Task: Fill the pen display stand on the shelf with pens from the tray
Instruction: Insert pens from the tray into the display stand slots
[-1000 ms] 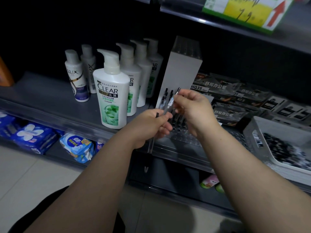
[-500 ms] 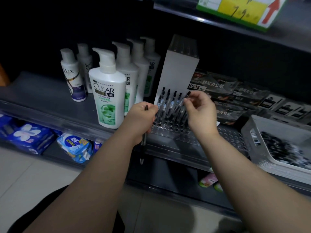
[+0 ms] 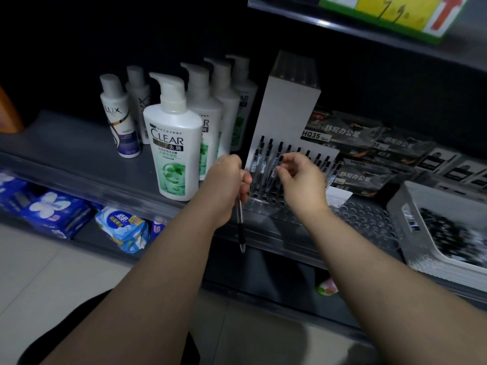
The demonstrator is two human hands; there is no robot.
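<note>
One more pen in stand

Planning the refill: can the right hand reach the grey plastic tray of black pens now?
Probably yes: the grey plastic tray lies open right of the right hand, nothing tall between them; the left hand holds a black pen.

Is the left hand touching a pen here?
Touching. Head view: the left hand grips a pen, whose lower end hangs out below the fist.
</note>
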